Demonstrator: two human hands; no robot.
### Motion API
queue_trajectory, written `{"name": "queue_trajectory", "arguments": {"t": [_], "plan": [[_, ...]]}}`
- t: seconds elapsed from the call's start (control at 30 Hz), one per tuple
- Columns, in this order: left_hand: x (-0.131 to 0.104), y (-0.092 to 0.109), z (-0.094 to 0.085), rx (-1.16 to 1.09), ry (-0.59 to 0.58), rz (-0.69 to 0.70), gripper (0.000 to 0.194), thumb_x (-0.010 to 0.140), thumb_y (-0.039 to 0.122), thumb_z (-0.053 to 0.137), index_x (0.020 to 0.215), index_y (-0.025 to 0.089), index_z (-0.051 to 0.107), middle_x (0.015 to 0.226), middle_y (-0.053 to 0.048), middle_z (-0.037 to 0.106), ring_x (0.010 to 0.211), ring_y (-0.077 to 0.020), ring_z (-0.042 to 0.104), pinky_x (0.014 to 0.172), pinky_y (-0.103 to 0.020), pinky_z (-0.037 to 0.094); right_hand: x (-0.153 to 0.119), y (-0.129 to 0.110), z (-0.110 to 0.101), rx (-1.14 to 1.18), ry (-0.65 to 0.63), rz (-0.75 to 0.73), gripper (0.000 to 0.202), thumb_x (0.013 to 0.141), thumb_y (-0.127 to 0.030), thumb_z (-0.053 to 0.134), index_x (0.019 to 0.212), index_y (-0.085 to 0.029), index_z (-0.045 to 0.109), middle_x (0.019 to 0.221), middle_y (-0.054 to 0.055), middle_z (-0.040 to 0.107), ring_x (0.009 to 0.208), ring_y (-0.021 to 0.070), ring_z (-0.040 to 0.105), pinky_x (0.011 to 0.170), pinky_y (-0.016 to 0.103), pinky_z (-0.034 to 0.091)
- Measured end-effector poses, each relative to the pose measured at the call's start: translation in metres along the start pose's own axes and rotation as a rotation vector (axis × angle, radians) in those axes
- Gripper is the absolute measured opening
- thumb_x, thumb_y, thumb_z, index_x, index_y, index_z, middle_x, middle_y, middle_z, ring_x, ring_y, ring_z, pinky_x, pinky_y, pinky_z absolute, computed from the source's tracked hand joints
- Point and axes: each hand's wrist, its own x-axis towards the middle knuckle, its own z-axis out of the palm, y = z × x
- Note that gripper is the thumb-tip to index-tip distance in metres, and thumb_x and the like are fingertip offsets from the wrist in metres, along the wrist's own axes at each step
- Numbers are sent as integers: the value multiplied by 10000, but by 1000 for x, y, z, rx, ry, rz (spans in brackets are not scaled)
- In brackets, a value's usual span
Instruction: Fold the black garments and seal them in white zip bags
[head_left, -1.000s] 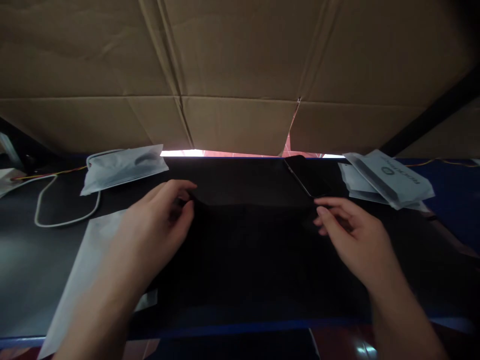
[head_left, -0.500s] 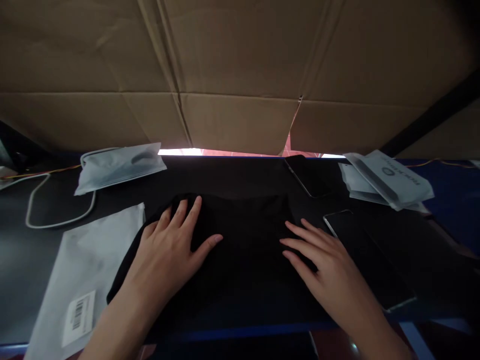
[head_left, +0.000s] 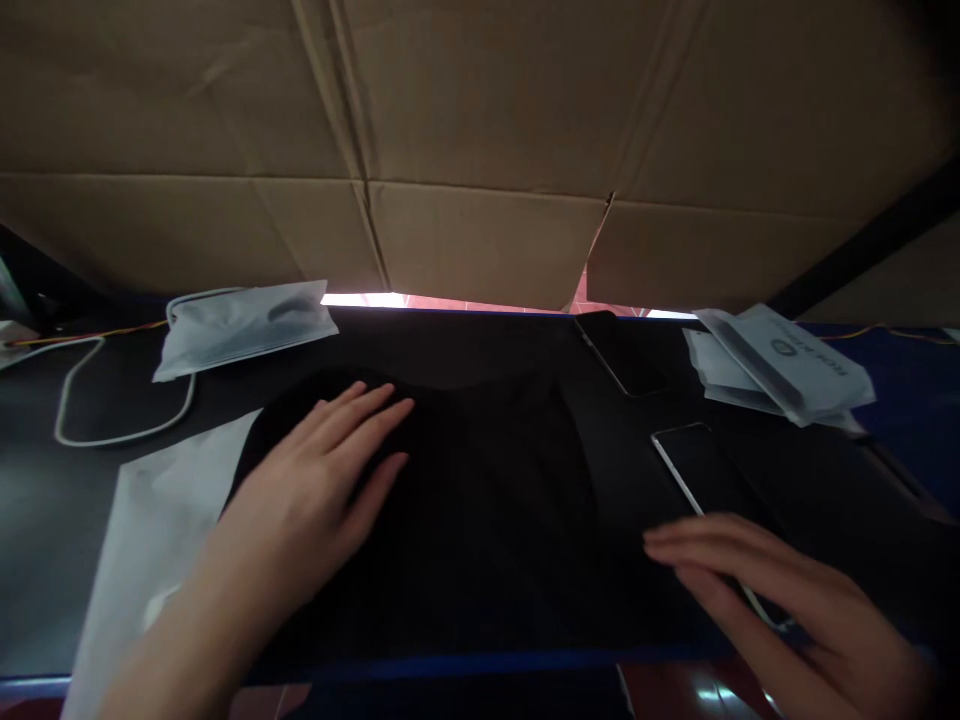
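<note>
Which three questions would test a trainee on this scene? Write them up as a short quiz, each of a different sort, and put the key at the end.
1. True or false: the left hand is over the black cloth.
2. Which thing does the right hand partly hide from the camera?
A) The cardboard panel
B) The nearer phone
C) The lettered packet
3. Fill in the blank with left or right: seen by the person, the white cable lies to the ____ of the cloth.

Key: 1. True. 2. B. 3. Left.
</note>
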Motion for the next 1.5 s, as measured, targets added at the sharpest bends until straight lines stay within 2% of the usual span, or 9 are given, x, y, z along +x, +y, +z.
{"name": "queue_trajectory", "arguments": {"t": [0.17,0.3,0.53,0.6,0.7,0.8,1.0,1.3,1.5], "plan": [[-3,43,33,16,-93,46,712,1125,634,406,1721,245,412,1798,-180,351,1655,-491,301,1208,-772,433,67,-44,44,-101,-94,-184,501,1157,-385,465,1655,-356,510,1739,-6,486,1631,282,427,1289,582,461],[-19,36,37,62,-155,-4,816,1074,738,438,1766,335,277,1815,-124,307,1657,-519,256,1164,-845,418,67,-47,77,-323,-70,-152,576,1150,-415,441,1699,-239,443,1750,35,422,1641,350,389,1290,695,414],[-9,14,2,80,-161,-146,876,1051,797,363,1650,183,542,1652,-206,571,1504,-495,556,1082,-696,585,55,-40,50,-370,62,-142,438,1136,-416,465,1449,-281,740,1594,37,651,1545,369,548,1193,655,548],[7,19,-11,59,-114,-141,831,1080,756,306,1579,171,620,1601,-195,628,1417,-462,639,1079,-673,587,76,-43,43,-356,120,-125,469,1156,-386,427,1533,-252,672,1704,31,530,1638,345,410,1291,630,446],[31,29,-23,24,-105,-83,728,1124,648,279,1537,183,656,1489,-161,705,1287,-400,699,1070,-619,587,107,-43,47,-304,-16,-117,574,1175,-445,367,1706,-237,436,1805,18,336,1703,321,226,1352,612,340],[43,32,-17,73,-192,-49,618,1139,545,305,1548,243,655,1510,-132,699,1304,-396,685,1023,-597,595,119,-35,61,-329,-155,-65,634,1171,-489,343,1734,-199,363,1820,45,266,1704,333,179,1369,619,264],[35,16,16,124,-305,-47,649,1093,576,463,1669,281,509,1699,-134,517,1531,-477,528,990,-672,588,112,-22,73,-368,-129,-31,701,1163,-563,304,1759,-195,281,1833,74,176,1710,390,49,1340,757,107],[66,25,8,126,-188,-12,481,1109,337,457,1520,202,668,1589,-122,657,1362,-392,670,979,-556,587,128,-20,57,-385,61,-120,573,1161,-389,330,1691,-224,472,1814,62,338,1708,430,153,1319,769,240],[76,25,5,177,-146,48,222,1063,247,575,1074,227,797,1048,-84,812,975,-315,744,904,-485,567,154,-13,40,-411,132,-171,441,1055,-113,428,1285,-203,793,1308,105,806,1274,361,705,1085,597,546]]}}
